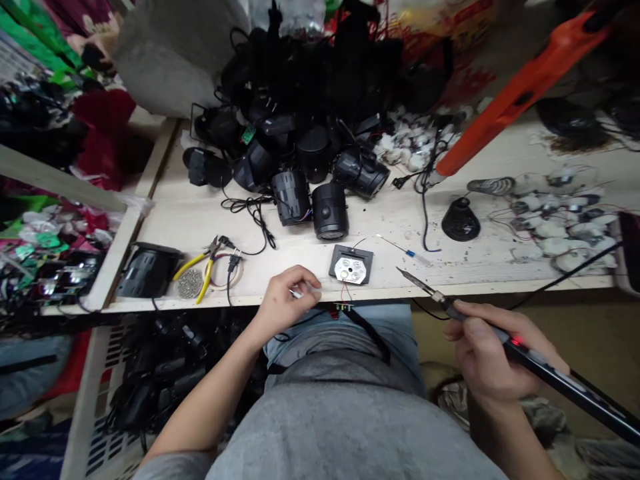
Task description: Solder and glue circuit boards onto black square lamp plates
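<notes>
Fingers of the right hand (493, 353) wrap closed around a soldering iron (535, 357), its tip near an LED plate (351, 270) in a black square mount (366, 257), at twelve o'clock on the bench edge. Fingers of the left hand (283, 300) pinch a small silvery piece (300, 292), perhaps solder. Black spotlight housings (330, 211) heap beyond on a scarred cream workbench (165, 227); yellow-handled pliers (205, 277) lie at ten o'clock.

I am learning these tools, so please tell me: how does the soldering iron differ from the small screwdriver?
The soldering iron is in the right hand, but the screwdriver lies on the bench. The iron is thick and black with a red light and cable; the screwdriver is thin, blue-handled, cableless. Both are slender, metal-tipped tools.
</notes>
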`<state>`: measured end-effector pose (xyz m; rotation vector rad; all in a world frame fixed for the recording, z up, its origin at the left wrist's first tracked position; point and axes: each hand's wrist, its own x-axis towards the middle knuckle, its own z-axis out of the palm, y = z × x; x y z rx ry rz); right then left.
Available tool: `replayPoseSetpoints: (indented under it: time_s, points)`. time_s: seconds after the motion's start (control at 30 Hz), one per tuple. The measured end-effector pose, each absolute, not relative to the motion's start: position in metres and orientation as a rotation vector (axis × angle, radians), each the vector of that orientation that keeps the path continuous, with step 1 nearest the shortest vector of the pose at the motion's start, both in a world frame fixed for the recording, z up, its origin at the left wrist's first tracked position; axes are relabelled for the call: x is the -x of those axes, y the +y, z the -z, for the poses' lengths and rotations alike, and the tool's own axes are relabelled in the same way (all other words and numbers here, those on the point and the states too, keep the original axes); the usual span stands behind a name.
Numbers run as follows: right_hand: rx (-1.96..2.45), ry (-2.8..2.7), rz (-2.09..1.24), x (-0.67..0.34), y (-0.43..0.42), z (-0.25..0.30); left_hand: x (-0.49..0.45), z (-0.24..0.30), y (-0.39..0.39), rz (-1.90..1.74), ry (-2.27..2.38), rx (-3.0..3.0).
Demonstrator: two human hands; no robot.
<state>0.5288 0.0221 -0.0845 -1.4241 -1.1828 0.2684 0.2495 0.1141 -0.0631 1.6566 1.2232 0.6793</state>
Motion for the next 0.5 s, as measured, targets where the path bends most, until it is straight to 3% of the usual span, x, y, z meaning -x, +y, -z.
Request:
replayPoseSetpoints:
  time_s: [0.17,0.27,0.37,0.43,0.5]
  points:
    - [1.245,-0.819,0.085,-0.540,0.030,0.073,-0.296,0.029,0.140,-0.702,1.220,-1.682]
    - [1.129,-0.675,0.333,-0.560,0.032,0.067,-0.362,0.020,0.156,-0.375,1.025,-1.634]
    - [1.068,-0.614,0.624,-0.583,0.026,0.067,-0.445,0.025,0.175,-0.077,1.004,-1.173]
    - [1.089,-0.583,0.735,-0.595,0.016,0.071,-0.497,0.032,0.187,-0.127,0.976,-0.879]
    - [1.220,-0.586,0.634,-0.600,0.001,0.076,-0.536,0.040,0.194,-0.272,0.916,-0.762]
